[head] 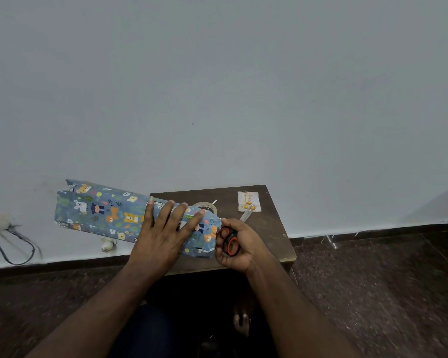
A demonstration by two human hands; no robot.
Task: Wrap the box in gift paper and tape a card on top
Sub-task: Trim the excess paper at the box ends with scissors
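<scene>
Gift paper (106, 211), blue with cartoon animal print, lies across the small dark wooden table (269, 228) as a long wrapped shape; its left part overhangs the table's left edge and stands out against the pale wall (217, 86). The box itself cannot be seen, so whether it sits inside the paper cannot be told. Far left end of the paper looks ragged and open; near right end shows a small tear or cut at the lower edge

Left hand (163, 228): flat, fingers straight and spread, pressing down on top of the paper near its right part. Grasping nothing

Right hand (236, 244): fingers curled round the red-and-black handles of the scissors (229, 241), just at the right end of the paper. Blades point up and away toward the far right of the table, tips close to the card; whether the blades are parted cannot be told

Tape roll (207, 205): lies on the table just behind the paper, partly hidden by it, a loose end sticking up to its right

Card (248, 201): pale, with gold lettering and small gold shapes, flat on the far right part of the table, apart from the paper

Surroundings: dark speckled floor (373, 280) below the table; a socket with a looped cable (13, 244) on the wall at far left; a small white plug-like item (108, 244) low on the wall under the overhanging paper
</scene>
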